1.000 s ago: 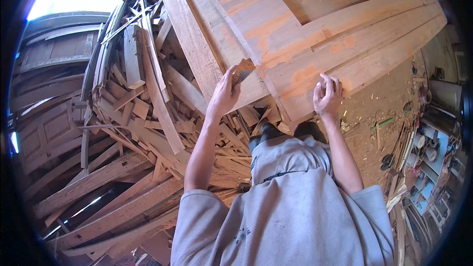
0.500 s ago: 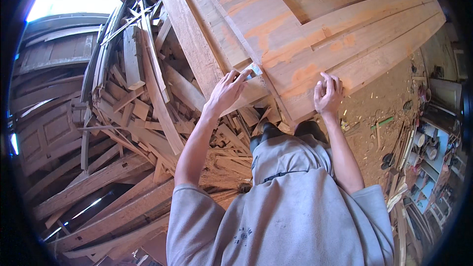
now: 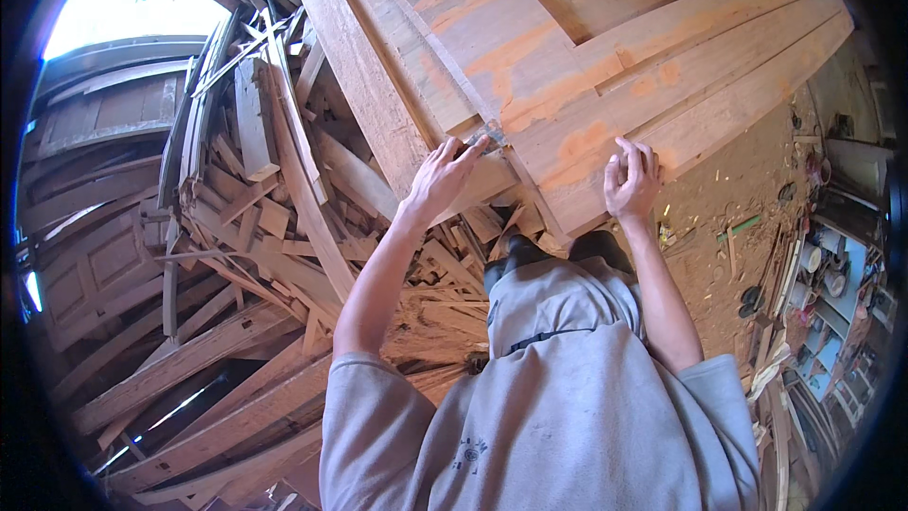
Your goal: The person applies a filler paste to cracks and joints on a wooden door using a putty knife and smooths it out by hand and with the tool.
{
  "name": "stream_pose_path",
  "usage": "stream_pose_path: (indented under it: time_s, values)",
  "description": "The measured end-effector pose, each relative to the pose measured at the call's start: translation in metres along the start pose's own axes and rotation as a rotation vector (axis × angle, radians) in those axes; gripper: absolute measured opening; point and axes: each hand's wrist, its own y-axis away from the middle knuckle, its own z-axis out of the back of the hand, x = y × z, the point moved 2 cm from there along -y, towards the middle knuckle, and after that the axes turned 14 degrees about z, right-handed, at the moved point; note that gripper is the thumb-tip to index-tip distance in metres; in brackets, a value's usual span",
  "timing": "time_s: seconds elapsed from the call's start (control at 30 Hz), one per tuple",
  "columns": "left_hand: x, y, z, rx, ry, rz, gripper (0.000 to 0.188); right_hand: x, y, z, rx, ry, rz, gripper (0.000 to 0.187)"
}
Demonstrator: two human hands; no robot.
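Note:
A large wooden door panel (image 3: 558,85) with orange filler patches lies before me, over another framed wooden door (image 3: 374,66). At the upper panel's left edge, my left hand (image 3: 441,180) has its fingers on a small shiny grey flat piece (image 3: 490,135). The fingers look closed on it, though the grip is partly hidden and its exact kind is unclear. My right hand (image 3: 634,180) rests at the panel's near edge, beside a filler patch. Its fingers are loosely bent and apart, with nothing visible in them.
Piled offcuts and long boards (image 3: 251,218) crowd the left side, with old panelled doors (image 3: 104,265) behind them. On the right, sawdust covers the floor (image 3: 705,218), where a green strip (image 3: 745,225) lies. Shelves (image 3: 832,322) with cans and tools stand at far right.
My left fingers have shifted slightly along the panel's edge, and the flat piece has turned from bright bluish to dull grey. My right hand stays in place. The view has shifted slightly.

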Motion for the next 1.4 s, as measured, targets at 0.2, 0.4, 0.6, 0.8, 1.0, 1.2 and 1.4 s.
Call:
stream_pose_path:
  time_s: [0.2, 0.4, 0.6, 0.8, 1.0, 1.2, 1.4]
  values:
    - [0.000, -0.004, 0.010, 0.091, -0.050, 0.021, 0.051, 0.000, 0.001, 0.001, -0.004, -0.011, 0.006, 0.030]
    - [-0.001, 0.004, 0.013, 0.052, -0.060, 0.005, 0.051, 0.002, -0.002, 0.003, 0.010, -0.032, 0.001, 0.030]
    - [-0.016, 0.020, 0.033, -0.043, -0.154, -0.047, 0.054, 0.002, -0.001, 0.003, 0.007, -0.007, -0.007, 0.030]
    - [-0.012, 0.016, 0.053, 0.116, 0.136, 0.212, 0.026, 0.001, 0.000, 0.003, 0.013, -0.004, -0.022, 0.031]
    - [-0.015, 0.010, 0.033, 0.157, 0.153, 0.336, 0.038, 0.001, 0.001, 0.001, -0.015, -0.014, 0.007, 0.031]
    - [-0.012, 0.005, 0.026, 0.238, 0.040, 0.276, 0.055, 0.000, 0.001, 0.001, 0.029, -0.017, -0.026, 0.031]
    - [-0.016, -0.002, 0.025, 0.249, -0.071, 0.246, 0.051, 0.000, -0.001, 0.002, 0.005, 0.002, 0.002, 0.032]
